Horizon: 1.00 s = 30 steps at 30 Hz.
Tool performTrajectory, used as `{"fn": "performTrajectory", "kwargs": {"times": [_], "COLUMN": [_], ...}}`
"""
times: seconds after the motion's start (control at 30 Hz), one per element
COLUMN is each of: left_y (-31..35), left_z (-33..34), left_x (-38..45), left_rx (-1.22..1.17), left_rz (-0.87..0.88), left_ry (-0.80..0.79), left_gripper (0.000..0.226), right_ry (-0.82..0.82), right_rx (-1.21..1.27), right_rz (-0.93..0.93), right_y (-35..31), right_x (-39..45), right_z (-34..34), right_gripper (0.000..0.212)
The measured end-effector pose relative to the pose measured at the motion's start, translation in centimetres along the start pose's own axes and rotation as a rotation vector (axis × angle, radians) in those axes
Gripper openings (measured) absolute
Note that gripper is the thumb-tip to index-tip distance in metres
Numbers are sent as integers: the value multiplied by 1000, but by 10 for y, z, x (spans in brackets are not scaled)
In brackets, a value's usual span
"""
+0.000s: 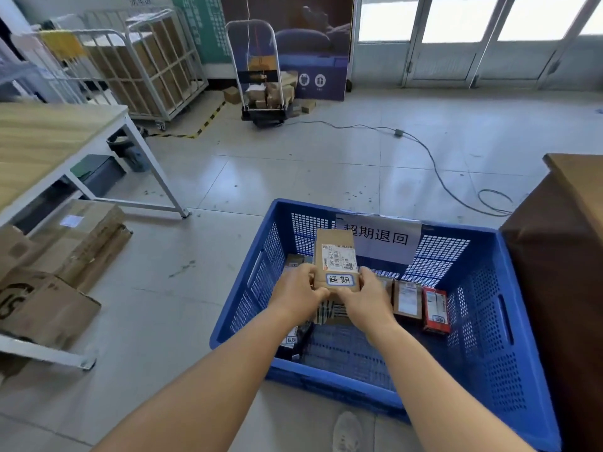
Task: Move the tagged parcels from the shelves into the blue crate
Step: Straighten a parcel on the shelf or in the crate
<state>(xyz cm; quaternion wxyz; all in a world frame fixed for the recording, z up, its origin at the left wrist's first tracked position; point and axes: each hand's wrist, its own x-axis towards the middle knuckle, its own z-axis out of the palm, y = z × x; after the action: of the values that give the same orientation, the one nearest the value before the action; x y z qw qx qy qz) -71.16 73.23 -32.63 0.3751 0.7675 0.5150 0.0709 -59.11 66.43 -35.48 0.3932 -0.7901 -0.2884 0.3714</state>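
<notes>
A blue perforated crate [509,308] stands on the floor in front of me, with a white paper sign [380,238] on its far wall. Over the crate's inside I hold a small brown cardboard parcel [336,252] that bears a shipping label and a blue-framed white tag. My left hand [298,291] grips its near left corner and my right hand [365,296] its near right corner. Under and around it lie several other parcels, among them a brown one [408,298] and a red one [435,308] at the right.
A wooden table with white legs [58,141] is at the left, with cardboard boxes [65,256] beneath and beside it. A brown cabinet [561,272] stands right of the crate. A hand trolley with boxes [261,89], wire roll cages [143,66] and a floor cable [434,164] lie farther off.
</notes>
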Motion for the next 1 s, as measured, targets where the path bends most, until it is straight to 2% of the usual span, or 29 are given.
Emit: {"fn": "performTrajectory", "kwargs": {"times": [0.23,0.5,0.63,0.73,1.0], "left_y": [-29,-109,-162,-203,-302], "left_z": [50,129,177,209,291], "left_x": [71,134,163,180,216], "left_rx": [51,34,-9,-25,88], "left_rz": [-101,-203,-258,-306,-351], "left_ry": [-122,-308,-386,-414,-464], "left_gripper": [35,41,38,44,52], "right_ry": [-92,-175,-170,-182,-297], "right_rx": [-100,-232,-187,-175,-81], "right_rz": [184,331,428,487,538], "right_y": [43,134,191,233,336], "right_x": [82,146,173,192,234], "right_z": [19,69,107,136,203], "right_gripper": [36,37,37,35,44]}}
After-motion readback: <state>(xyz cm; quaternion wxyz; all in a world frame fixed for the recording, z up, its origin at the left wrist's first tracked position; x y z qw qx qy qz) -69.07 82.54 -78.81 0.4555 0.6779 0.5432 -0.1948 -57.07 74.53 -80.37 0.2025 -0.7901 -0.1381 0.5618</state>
